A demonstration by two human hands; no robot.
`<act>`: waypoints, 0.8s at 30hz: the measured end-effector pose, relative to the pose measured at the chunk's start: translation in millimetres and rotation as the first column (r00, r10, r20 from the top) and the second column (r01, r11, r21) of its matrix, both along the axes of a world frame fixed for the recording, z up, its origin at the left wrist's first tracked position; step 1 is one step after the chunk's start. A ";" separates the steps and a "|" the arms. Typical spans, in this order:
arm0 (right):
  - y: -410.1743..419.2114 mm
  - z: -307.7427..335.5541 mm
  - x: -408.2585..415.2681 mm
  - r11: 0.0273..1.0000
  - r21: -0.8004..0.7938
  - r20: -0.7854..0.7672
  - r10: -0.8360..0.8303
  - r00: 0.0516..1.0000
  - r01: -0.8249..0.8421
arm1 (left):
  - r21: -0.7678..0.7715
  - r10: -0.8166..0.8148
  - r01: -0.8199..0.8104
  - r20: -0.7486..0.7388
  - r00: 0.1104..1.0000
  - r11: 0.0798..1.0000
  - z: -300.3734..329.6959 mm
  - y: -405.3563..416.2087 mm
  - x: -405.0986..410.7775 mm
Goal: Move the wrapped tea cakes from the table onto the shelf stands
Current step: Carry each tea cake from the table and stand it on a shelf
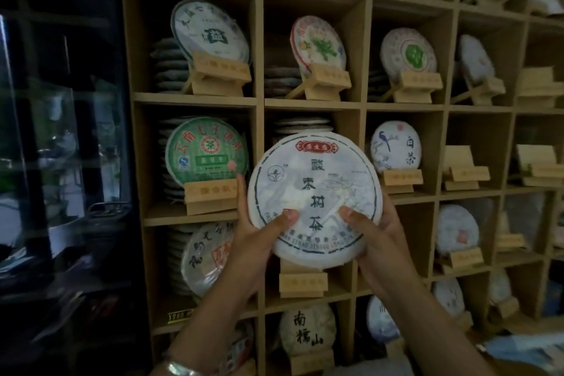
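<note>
Shelf [259, 101] cubbies, tea cakes [210, 30] inside.

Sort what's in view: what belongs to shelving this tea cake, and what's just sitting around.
Part of the job:
- white wrapped tea cake, held by left hand and right hand
- bare wooden stand below it

Just around:
- green-wrapped cake, already on a stand
- bird-print cake, already on a stand
- dark glass cabinet
</note>
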State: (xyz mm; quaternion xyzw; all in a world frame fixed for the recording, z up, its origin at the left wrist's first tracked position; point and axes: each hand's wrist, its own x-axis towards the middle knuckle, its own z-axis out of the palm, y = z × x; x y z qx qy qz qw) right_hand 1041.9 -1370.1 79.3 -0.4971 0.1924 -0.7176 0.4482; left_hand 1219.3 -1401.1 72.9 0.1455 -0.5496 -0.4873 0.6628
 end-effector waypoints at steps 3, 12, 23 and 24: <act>-18.5 2.7 -7.3 0.998 0.013 0.046 -0.062 0.997 0.061 | 0.076 0.043 -0.049 0.072 0.996 0.996 9.3 -24.1 1.0; -72.3 28.4 -49.9 0.989 -0.052 0.101 -0.130 0.986 0.136 | -0.038 0.320 -0.327 0.344 0.883 0.944 17.2 -104.8 3.5; -112.7 31.6 -77.9 0.981 -0.073 0.046 -0.175 0.984 0.178 | -0.007 0.399 -0.462 0.516 0.758 0.887 24.9 -182.3 -42.2; -113.8 31.6 -80.0 0.981 -0.072 0.042 -0.177 0.983 0.180 | 0.024 0.361 -0.432 0.509 0.781 0.901 22.5 -186.9 -43.0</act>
